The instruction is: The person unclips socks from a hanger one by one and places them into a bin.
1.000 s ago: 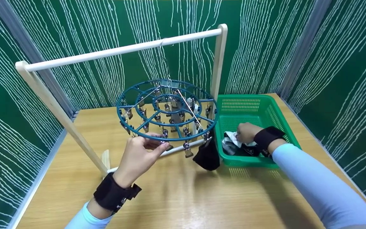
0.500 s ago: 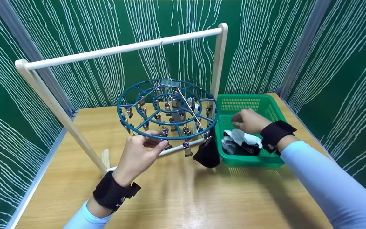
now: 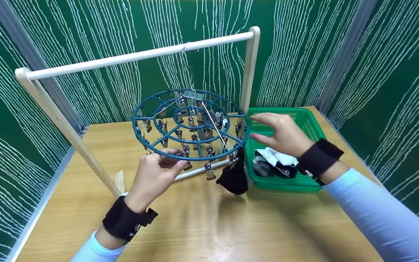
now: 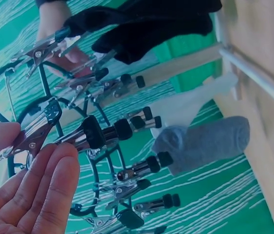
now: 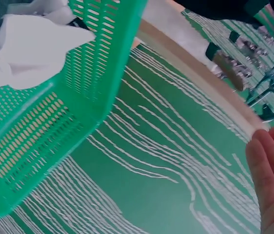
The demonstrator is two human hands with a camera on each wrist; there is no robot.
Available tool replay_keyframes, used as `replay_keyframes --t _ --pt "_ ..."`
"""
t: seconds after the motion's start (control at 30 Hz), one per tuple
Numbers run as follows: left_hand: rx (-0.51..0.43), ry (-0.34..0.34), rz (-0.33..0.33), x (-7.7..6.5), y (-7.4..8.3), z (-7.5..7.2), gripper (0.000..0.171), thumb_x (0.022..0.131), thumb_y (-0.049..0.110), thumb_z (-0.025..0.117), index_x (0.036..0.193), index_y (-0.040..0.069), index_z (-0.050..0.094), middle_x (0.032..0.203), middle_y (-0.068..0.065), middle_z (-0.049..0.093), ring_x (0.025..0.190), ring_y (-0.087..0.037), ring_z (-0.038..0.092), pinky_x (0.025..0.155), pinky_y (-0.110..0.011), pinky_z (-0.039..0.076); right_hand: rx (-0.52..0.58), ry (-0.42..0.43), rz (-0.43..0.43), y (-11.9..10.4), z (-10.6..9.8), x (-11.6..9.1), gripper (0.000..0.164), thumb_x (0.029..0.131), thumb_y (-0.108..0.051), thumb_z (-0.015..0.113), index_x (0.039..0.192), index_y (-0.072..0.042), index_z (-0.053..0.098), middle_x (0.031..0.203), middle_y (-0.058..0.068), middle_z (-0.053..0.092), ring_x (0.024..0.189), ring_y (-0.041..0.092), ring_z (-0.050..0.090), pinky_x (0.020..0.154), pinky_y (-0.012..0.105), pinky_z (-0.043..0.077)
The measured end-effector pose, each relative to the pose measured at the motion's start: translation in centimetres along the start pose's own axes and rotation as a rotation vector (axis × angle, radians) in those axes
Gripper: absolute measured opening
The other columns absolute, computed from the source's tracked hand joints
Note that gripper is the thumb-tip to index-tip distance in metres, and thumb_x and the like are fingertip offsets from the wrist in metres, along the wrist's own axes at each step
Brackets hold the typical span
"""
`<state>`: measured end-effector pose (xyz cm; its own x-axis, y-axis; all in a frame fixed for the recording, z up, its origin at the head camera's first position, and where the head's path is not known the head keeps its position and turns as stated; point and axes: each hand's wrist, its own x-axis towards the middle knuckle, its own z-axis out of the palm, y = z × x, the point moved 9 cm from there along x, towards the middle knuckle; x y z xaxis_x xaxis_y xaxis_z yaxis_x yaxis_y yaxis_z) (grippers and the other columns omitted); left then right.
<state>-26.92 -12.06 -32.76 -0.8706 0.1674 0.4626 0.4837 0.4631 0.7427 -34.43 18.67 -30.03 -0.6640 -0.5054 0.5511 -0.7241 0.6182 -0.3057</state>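
A round blue clip hanger (image 3: 198,159) hangs from the white rod, ringed with metal clips that have dark tips. At its front rim my left hand (image 3: 158,173) pinches a metal clip (image 4: 35,132) between thumb and fingers; the clip's tips hold no cloth. My right hand (image 3: 282,133) is at the hanger's right rim, fingers extended and thumb apart, with nothing in it. A black sock (image 3: 234,178) hangs from clips at the front right. Further round, a grey sock (image 4: 205,146) and a white sock (image 4: 185,105) hang in the left wrist view.
A green basket (image 3: 286,186) stands right of the rack, with white cloth (image 3: 280,156) and black cloth inside. The rack's wooden post (image 3: 250,69) rises between hanger and basket. Its white rod (image 3: 133,57) spans above. Green walls with white streaks enclose the table (image 3: 202,225).
My right hand has let go of the white cloth in the basket, risen and moved left to the hanger's rim, opening its fingers. The left hand stays at the clip; the hanger has turned slightly.
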Motion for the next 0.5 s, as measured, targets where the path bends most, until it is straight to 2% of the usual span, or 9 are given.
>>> replay_keyframes --t 0.23,0.37,0.5 --pt "0.025 0.01 -0.039 -0.1 -0.5 -0.5 0.024 0.098 0.009 0.081 0.117 -0.005 0.078 0.101 -0.014 0.084 0.085 -0.022 0.08 0.083 -0.036 0.068 -0.031 0.001 -0.201 -2.7 0.1 -0.1 0.051 0.091 -0.016 0.09 0.134 0.003 0.072 0.141 0.023 0.071 0.129 0.042 0.07 0.106 0.057 0.059" --pt "0.048 0.024 -0.052 -0.1 -0.7 -0.9 0.023 0.098 0.007 0.081 0.116 -0.006 0.078 0.101 -0.015 0.083 0.083 -0.023 0.079 0.083 -0.038 0.068 -0.035 -0.014 -0.251 -3.4 0.3 -0.1 0.047 0.092 -0.019 0.089 0.132 0.002 0.075 0.138 0.022 0.073 0.13 0.041 0.07 0.108 0.058 0.057" --pt "0.078 0.053 -0.037 -0.3 -0.6 -1.4 0.018 0.097 0.007 0.082 0.11 -0.005 0.08 0.101 -0.015 0.083 0.082 -0.023 0.079 0.082 -0.039 0.068 -0.048 -0.003 -0.281 -3.9 0.4 -0.1 0.042 0.091 -0.019 0.089 0.126 0.001 0.078 0.13 0.022 0.077 0.125 0.041 0.073 0.105 0.058 0.059"
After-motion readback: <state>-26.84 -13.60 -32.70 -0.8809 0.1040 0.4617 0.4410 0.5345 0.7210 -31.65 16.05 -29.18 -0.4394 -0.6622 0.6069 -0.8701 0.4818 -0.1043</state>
